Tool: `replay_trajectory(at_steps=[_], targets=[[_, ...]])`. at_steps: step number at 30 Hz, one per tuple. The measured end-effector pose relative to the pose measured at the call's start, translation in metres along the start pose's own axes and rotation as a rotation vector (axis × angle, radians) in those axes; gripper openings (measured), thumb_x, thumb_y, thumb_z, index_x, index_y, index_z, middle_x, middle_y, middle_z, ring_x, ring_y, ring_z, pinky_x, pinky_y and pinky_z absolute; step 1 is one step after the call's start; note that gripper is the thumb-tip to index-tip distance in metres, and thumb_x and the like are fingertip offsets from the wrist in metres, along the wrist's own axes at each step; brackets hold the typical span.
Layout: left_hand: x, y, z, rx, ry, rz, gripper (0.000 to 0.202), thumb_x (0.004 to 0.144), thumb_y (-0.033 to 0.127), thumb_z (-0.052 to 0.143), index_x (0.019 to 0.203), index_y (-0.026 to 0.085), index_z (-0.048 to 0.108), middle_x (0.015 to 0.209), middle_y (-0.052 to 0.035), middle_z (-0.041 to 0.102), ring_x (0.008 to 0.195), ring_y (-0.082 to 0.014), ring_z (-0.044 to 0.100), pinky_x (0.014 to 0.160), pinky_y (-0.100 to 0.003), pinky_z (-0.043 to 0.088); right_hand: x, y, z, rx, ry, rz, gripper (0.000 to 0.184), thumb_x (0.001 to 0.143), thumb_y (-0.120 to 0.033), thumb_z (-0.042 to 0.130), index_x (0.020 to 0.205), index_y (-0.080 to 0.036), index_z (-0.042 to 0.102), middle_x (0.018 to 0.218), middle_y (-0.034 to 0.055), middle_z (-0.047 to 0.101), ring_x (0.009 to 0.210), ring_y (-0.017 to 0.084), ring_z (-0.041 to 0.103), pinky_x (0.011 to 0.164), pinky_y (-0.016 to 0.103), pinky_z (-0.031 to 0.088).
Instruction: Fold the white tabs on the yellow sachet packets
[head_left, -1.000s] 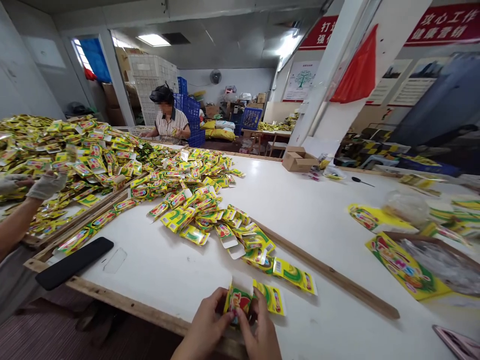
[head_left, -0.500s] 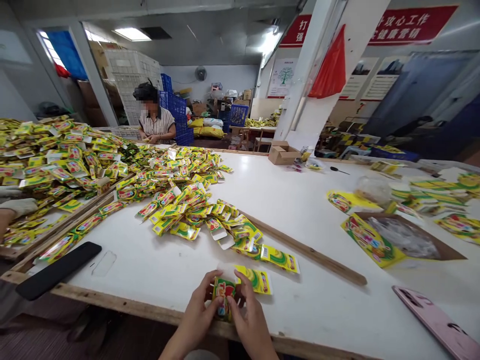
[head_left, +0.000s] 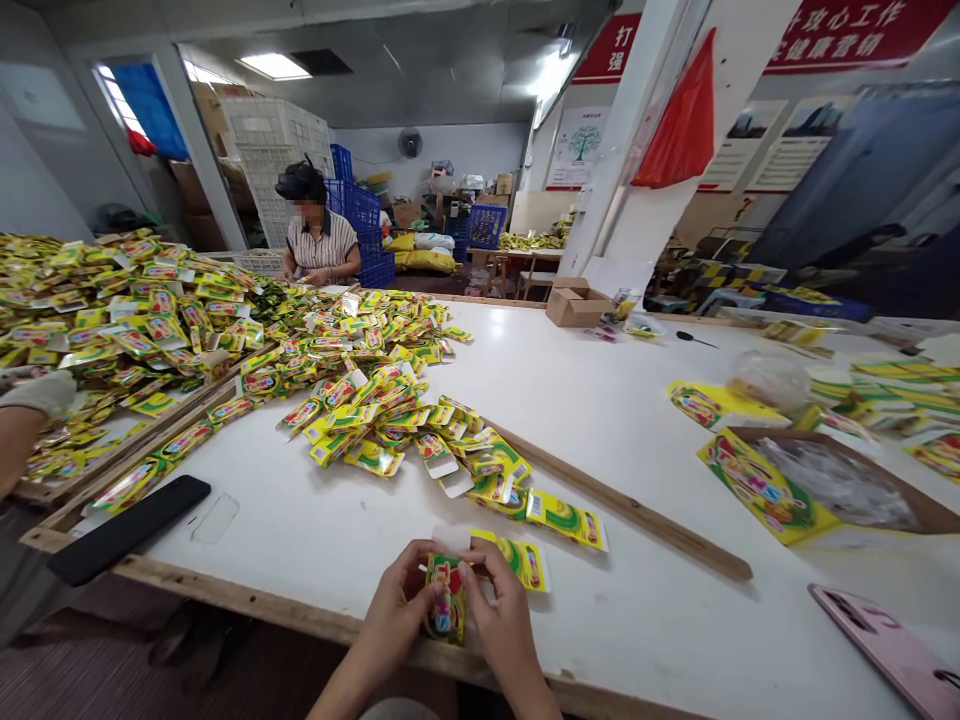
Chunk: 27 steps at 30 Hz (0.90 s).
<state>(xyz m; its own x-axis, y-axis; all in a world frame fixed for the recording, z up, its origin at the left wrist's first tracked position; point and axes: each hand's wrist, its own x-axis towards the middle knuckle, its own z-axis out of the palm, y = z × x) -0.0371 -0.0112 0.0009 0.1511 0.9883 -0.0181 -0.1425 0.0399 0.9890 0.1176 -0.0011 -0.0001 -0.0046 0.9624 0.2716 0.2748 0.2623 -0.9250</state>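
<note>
My left hand [head_left: 396, 615] and my right hand [head_left: 498, 612] meet at the near edge of the white table [head_left: 615, 420]. Both pinch one small yellow-and-red printed carton [head_left: 445, 598], held upright between the fingers. A flat yellow carton [head_left: 517, 558] lies on the table just beyond my right hand. Behind it a loose spread of flat yellow cartons [head_left: 375, 400] runs back and left across the table.
A wooden strip [head_left: 622, 508] lies diagonally right of the cartons. A black phone [head_left: 127, 528] is at the left edge, a pink phone [head_left: 892, 655] at the right. A gloved hand [head_left: 37, 395] works a big heap at left. Another person [head_left: 319, 235] sits at the far end.
My hands have kept turning the small carton between the fingers, drawing it slightly nearer. The camera view has swung a little. The gloved hand at left has shifted.
</note>
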Motion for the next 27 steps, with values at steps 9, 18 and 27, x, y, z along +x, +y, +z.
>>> replay_trajectory(at_steps=[9, 18, 27], targets=[[0.007, -0.002, 0.007, -0.100, 0.079, 0.070, 0.042, 0.077, 0.028, 0.072, 0.114, 0.026, 0.051, 0.102, -0.0045, 0.064, 0.088, -0.0200, 0.063, 0.075, -0.028, 0.049, 0.000, 0.016, 0.006, 0.213, 0.078, 0.075, 0.039, 0.084, -0.029, 0.061, 0.122, -0.022, 0.055, 0.102, 0.0078, 0.069, 0.091, 0.022, 0.067, 0.079, 0.032, 0.054], [0.012, 0.003, 0.000, 0.039, 0.026, 0.039, 0.021, 0.082, 0.033, 0.067, 0.096, 0.018, 0.063, 0.083, -0.0047, 0.069, 0.080, -0.0197, 0.064, 0.071, -0.026, 0.048, 0.001, 0.009, 0.001, 0.150, -0.013, 0.012, 0.011, 0.085, -0.029, 0.061, 0.091, -0.023, 0.068, 0.099, 0.0066, 0.069, 0.098, 0.024, 0.064, 0.084, 0.035, 0.051], [0.014, 0.003, 0.003, 0.130, 0.100, 0.025, 0.023, 0.083, 0.038, 0.064, 0.092, 0.016, 0.065, 0.081, -0.0054, 0.070, 0.071, -0.0174, 0.062, 0.067, -0.026, 0.048, 0.001, 0.008, 0.004, 0.135, -0.010, 0.049, 0.016, 0.087, -0.036, 0.062, 0.089, -0.022, 0.068, 0.093, 0.0060, 0.070, 0.091, 0.023, 0.065, 0.082, 0.032, 0.050]])
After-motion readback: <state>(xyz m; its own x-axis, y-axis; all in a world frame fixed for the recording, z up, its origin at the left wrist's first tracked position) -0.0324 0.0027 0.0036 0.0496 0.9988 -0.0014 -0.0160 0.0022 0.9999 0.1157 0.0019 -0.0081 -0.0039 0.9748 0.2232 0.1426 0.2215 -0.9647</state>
